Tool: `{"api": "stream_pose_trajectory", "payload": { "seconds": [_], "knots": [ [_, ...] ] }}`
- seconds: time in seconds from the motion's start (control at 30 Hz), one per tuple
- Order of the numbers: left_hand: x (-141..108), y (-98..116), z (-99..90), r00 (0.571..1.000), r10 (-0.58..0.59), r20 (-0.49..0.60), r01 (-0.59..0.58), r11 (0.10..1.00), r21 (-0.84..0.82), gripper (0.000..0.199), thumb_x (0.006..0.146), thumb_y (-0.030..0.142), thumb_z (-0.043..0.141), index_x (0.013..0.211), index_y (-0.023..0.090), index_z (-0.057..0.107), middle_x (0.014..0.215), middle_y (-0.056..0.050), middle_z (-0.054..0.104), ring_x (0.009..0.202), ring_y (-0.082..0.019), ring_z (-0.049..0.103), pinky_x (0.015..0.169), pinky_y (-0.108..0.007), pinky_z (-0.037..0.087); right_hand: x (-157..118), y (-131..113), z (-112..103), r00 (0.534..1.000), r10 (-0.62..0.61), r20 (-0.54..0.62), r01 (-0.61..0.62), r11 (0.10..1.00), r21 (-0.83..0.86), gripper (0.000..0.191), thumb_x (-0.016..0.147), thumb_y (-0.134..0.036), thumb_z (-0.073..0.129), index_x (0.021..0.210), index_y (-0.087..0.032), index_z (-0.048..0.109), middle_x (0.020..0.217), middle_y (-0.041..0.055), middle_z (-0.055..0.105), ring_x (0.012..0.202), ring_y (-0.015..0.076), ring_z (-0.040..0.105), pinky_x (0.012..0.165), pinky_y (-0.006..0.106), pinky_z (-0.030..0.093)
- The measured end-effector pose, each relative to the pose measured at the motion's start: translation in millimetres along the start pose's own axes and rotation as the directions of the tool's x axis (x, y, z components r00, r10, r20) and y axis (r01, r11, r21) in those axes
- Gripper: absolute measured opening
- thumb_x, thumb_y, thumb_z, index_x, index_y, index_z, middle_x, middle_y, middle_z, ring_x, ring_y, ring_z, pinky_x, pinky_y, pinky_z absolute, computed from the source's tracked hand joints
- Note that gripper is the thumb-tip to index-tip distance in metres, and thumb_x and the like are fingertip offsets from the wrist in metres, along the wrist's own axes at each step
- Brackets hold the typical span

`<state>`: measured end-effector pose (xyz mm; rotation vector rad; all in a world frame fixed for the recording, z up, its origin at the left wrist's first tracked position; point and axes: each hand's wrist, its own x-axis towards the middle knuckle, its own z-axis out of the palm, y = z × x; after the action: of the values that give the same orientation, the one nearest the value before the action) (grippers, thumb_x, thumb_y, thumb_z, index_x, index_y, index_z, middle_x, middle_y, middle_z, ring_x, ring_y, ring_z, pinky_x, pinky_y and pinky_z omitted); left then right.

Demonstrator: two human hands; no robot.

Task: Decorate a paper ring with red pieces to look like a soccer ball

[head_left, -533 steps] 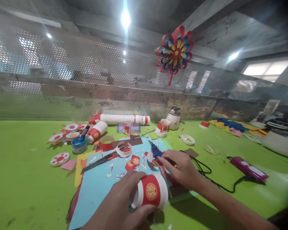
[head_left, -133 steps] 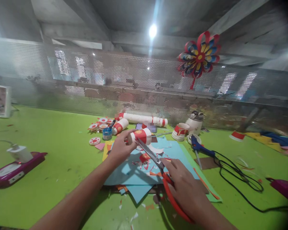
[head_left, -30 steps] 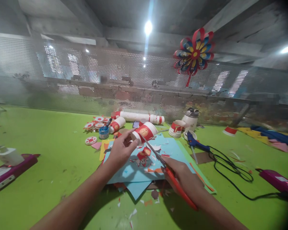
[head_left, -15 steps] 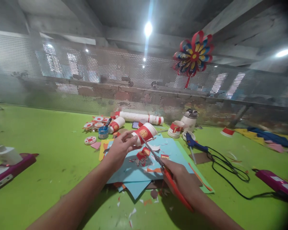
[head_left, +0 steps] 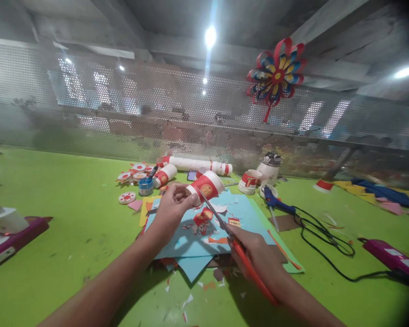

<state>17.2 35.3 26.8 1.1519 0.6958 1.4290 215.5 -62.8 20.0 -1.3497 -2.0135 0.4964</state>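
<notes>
My left hand (head_left: 173,209) grips a red and white paper cup (head_left: 214,185) by its left end, tilted on its side, with a gold emblem facing me. In my right hand (head_left: 254,250) is a pair of scissors (head_left: 241,256) with red handles, my fingers wrapped round them. The blades point up and left, and their tips lie at the cup's red band; whether they cut into it I cannot tell. Beneath the cup, red and white paper scraps (head_left: 203,218) are scattered on light blue paper sheets (head_left: 180,243).
A blue glue gun (head_left: 279,204) with a looping black cord lies at the right. Purple power strips (head_left: 391,259) sit at both sides. Behind are a long white tube (head_left: 194,164), another cup (head_left: 167,175), a blue jar (head_left: 146,186) and stacked cup pieces (head_left: 249,181).
The cup has turned slightly in my left hand. The scissors stay by its red band with little movement, and the whole view has shifted a little.
</notes>
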Motion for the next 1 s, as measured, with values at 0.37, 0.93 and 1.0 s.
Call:
{"api": "stream_pose_trajectory", "payload": {
  "seconds": [0.37,0.93,1.0],
  "knots": [
    [1.2,3.6,-1.0,0.996,-0.065,0.060,0.071,0.991,-0.118,0.039,0.068,0.027,0.080,0.097,0.015,0.058,0.089,-0.006,0.063,0.080,-0.021,0.065,0.078,-0.042,0.056,4.9,2.7,1.2,1.000,-0.015,0.008,0.015,1.000,-0.020,0.013,0.085,-0.015,0.050,0.091,-0.019,0.061,0.072,-0.0015,0.058,0.065,0.0156,0.053,0.062,0.024,0.042],
    [1.8,2.2,1.2,0.998,-0.062,0.033,0.066,0.984,-0.167,0.033,0.071,0.025,0.078,0.097,0.015,0.060,0.097,-0.009,0.066,0.090,-0.021,0.066,0.083,-0.037,0.054,2.7,4.2,-1.3,0.999,-0.035,0.006,0.036,0.998,-0.044,0.018,0.085,-0.013,0.049,0.091,-0.017,0.065,0.068,-0.0016,0.058,0.061,0.0148,0.050,0.060,0.023,0.041],
    [0.1,2.2,2.8,0.998,-0.053,0.030,0.057,0.984,-0.167,0.034,0.070,0.025,0.079,0.096,0.015,0.060,0.096,-0.008,0.066,0.091,-0.022,0.066,0.082,-0.037,0.053,4.3,4.3,-1.0,0.999,-0.043,0.005,0.043,0.998,-0.038,0.019,0.085,-0.014,0.049,0.093,-0.016,0.066,0.070,-0.0010,0.058,0.062,0.0156,0.052,0.061,0.024,0.042]
  ]
}}
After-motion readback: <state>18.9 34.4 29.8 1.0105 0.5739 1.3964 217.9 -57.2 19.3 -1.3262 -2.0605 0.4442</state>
